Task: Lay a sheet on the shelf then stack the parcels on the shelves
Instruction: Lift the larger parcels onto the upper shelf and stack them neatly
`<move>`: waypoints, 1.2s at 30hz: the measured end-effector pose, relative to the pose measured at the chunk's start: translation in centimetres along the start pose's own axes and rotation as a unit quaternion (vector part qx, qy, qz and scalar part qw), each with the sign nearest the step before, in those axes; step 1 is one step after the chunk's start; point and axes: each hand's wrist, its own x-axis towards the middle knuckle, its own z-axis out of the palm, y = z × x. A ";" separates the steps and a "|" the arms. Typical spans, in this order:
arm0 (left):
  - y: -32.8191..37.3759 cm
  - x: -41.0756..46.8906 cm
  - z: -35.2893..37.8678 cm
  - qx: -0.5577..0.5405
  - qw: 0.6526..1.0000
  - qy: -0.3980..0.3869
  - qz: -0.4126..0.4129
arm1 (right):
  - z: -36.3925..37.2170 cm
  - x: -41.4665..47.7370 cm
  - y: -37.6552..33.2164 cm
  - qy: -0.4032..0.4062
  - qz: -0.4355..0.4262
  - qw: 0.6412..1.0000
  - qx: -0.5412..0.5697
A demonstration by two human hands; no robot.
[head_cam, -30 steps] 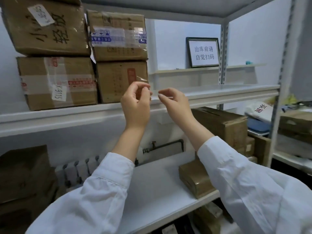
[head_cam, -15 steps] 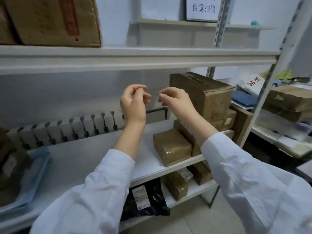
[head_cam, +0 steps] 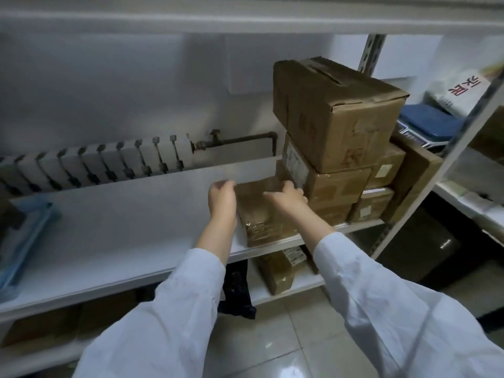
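Observation:
A flat brown parcel (head_cam: 261, 225) wrapped in clear tape lies on the white middle shelf (head_cam: 131, 230), near its front edge. My left hand (head_cam: 222, 200) is at the parcel's far left corner, its fingers blurred and loosely spread against the side. On the parcel's far end lies my right hand (head_cam: 286, 199), with the fingers bent over the far right edge. Right of the parcel stands a stack of cardboard boxes (head_cam: 338, 113), touching it.
A radiator (head_cam: 95, 165) with a pipe runs along the wall behind the shelf. A blue tray (head_cam: 24, 241) sits at the shelf's left end. Below are another brown parcel (head_cam: 278, 268) and a black bag (head_cam: 237, 290). A metal upright (head_cam: 447, 170) bounds the right side.
My view tipped down from the upper shelf to the middle one. Both hands dropped from chest height, where they pinched the air together, onto the flat brown parcel.

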 end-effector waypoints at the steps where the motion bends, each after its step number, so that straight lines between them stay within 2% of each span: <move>1: -1.2 0.1 0.3 0.018 0.999 0.000 -0.040 | 0.3 0.6 0.7 -0.013 0.022 1.000 -0.011; 4: -3.5 -0.4 0.7 0.056 0.989 -0.014 -0.135 | 1.1 1.7 2.0 -0.030 0.046 0.998 -0.036; 8: -4.8 -1.1 1.6 0.095 0.972 -0.051 -0.206 | 1.4 2.6 3.1 -0.042 0.049 0.998 -0.020; 15: -7.1 0.5 1.8 0.079 0.974 -0.083 -0.195 | 1.6 3.1 3.7 -0.028 0.038 0.999 0.015; 20: -7.6 1.4 0.0 0.023 0.987 -0.029 -0.158 | 1.5 2.6 3.4 -0.055 0.029 0.998 -0.013; 24: -5.8 1.1 -2.7 -0.076 0.987 0.005 -0.143 | 0.7 1.5 2.0 -0.087 0.014 0.994 0.058; 30: -0.6 0.4 -7.4 -0.105 0.975 -0.030 -0.191 | -0.4 -1.0 -2.0 -0.062 -0.069 0.983 0.158; 36: 4.4 -1.5 -11.9 -0.080 0.980 -0.090 -0.161 | -1.7 -5.2 -7.1 -0.033 -0.166 0.967 0.192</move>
